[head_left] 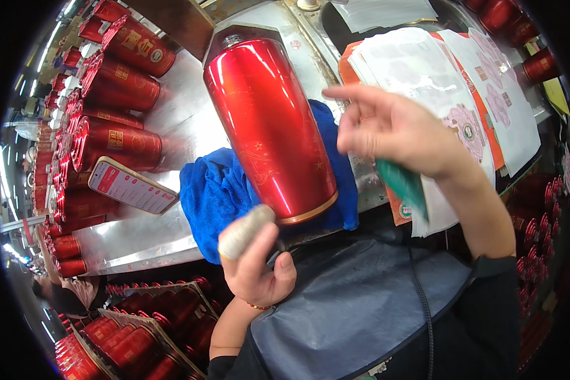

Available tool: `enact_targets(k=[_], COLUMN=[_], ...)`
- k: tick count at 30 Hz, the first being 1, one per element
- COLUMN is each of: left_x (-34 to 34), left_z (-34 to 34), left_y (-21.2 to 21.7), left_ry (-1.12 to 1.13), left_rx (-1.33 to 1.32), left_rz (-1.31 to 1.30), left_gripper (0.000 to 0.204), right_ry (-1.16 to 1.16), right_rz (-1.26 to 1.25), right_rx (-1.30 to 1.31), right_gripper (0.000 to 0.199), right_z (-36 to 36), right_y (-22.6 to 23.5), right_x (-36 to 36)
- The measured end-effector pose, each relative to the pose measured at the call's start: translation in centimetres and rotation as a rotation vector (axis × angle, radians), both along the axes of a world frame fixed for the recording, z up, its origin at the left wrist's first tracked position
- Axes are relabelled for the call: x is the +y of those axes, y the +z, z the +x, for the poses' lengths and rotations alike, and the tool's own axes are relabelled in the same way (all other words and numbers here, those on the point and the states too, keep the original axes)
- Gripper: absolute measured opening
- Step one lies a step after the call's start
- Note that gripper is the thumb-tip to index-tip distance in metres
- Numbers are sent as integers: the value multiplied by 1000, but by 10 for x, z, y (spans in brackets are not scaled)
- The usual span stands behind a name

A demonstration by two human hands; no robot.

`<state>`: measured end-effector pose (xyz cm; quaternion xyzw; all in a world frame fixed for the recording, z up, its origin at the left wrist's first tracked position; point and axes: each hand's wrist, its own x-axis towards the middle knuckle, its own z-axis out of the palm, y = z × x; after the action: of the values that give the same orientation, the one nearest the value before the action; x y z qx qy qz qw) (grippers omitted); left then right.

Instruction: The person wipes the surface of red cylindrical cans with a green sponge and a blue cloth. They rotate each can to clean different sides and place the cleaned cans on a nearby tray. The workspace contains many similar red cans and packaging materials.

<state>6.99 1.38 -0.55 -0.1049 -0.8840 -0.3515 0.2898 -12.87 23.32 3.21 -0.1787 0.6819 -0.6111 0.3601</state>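
A large glossy red bottle (266, 126) with gold ornament and a gold base rim lies on its side, its base toward me. Under it is a bunched blue cloth (212, 196). My left hand (259, 266) is beside the base, thumb and fingers apart. A whitish fabric cover (247, 234) sits on one of its fingers, close to the base rim. My right hand (399, 130), smeared by motion, hovers right of the bottle with its index finger stretched out. Its lower fingers seem closed on a green flat piece (402, 187), partly hidden by the palm.
On the metal table (190, 101), rows of red bottles (123, 82) stand at the left by a phone (133, 185) with a lit screen. Stacked printed transfer sheets (405, 60) lie at the right. Crates of red bottles (126, 342) are below left. A dark apron (354, 297) covers my lap.
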Motion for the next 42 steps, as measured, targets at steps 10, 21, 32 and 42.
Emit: enact_targets(k=[10,21,32,42], left_x=[6,5,7,8], left_z=[-7,-13,-11,-10], left_y=[1,11,15,14], left_ry=[11,-52,-44,-17], left_rx=[142,100,84,68], left_rz=[-111,-70,-58,-57], left_gripper=[27,35,31,29], right_ry=[199,230,164,160], right_rz=[-83,81,225,57], right_rx=[-116,160,289,144], right_gripper=[83,89,86,82], right_z=[-62,-66,-47,-57], right_y=[-12,9,23,13], right_x=[-68,-61,-72,-73])
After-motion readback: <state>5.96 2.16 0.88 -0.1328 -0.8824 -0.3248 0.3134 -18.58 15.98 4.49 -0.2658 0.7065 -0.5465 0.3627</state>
